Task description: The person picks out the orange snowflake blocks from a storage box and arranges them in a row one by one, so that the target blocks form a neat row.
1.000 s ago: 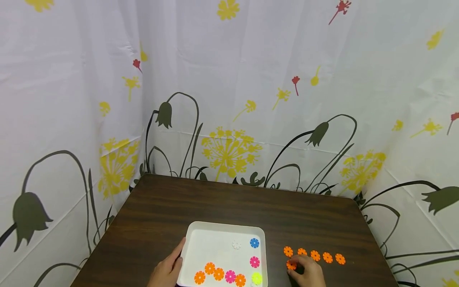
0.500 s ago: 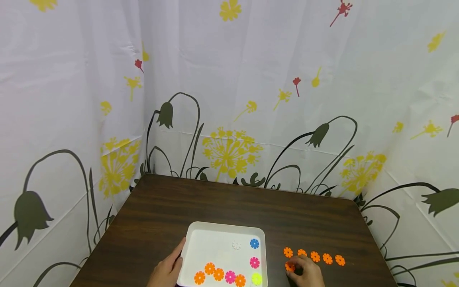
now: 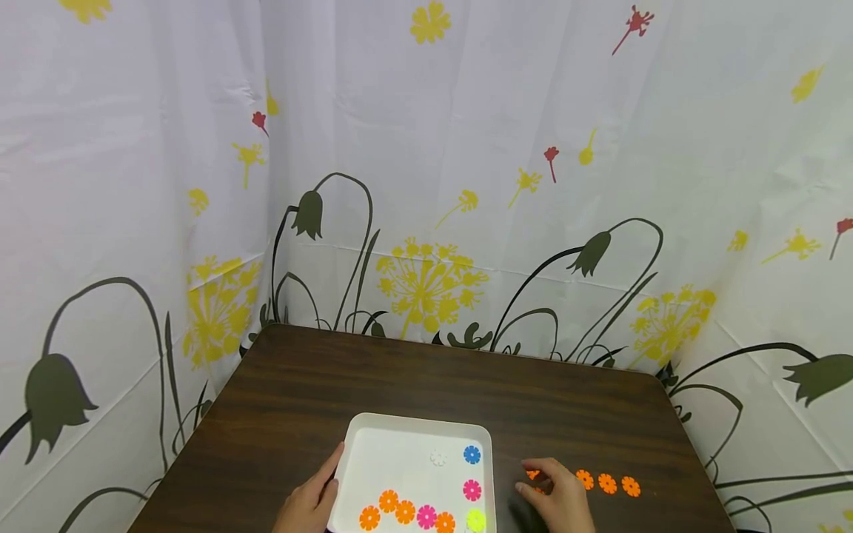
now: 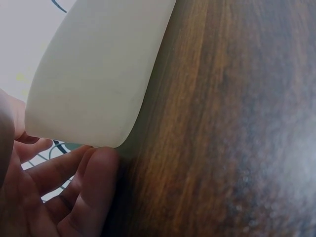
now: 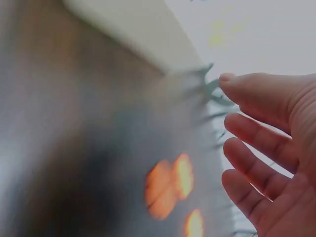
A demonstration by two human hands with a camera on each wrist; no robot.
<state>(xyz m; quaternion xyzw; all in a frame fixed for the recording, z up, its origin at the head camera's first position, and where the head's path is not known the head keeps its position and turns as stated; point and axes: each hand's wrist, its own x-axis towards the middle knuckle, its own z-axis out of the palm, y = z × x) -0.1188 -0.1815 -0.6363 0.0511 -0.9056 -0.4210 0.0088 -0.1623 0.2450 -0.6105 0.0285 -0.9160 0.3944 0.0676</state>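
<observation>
My left hand [image 3: 308,497] grips the left side of a white tray [image 3: 421,422]; in the left wrist view its fingers [image 4: 98,177] curl at the tray's corner, against the outer wall. My right hand [image 3: 563,497] hovers right of the tray with thumb and fingertips apart and nothing between them. Under it, orange notched discs [image 3: 532,474] lie on the table, partly hidden by the fingers. The row goes on to the right with several more orange notched discs [image 3: 607,484]. Blurred orange discs [image 5: 160,190] also appear in the right wrist view, away from the spread fingers.
In the tray lie more orange discs [image 3: 369,518], pink discs [image 3: 472,490], a blue disc [image 3: 472,454], a yellow disc [image 3: 476,520] and a white disc [image 3: 437,457]. The brown wooden table [image 3: 426,377] ends at a flower-printed curtain [image 3: 426,148] behind it.
My right hand has let go of the orange disc in the second row and moved slightly left, its fingers parting. My left hand still holds the tray in the same place.
</observation>
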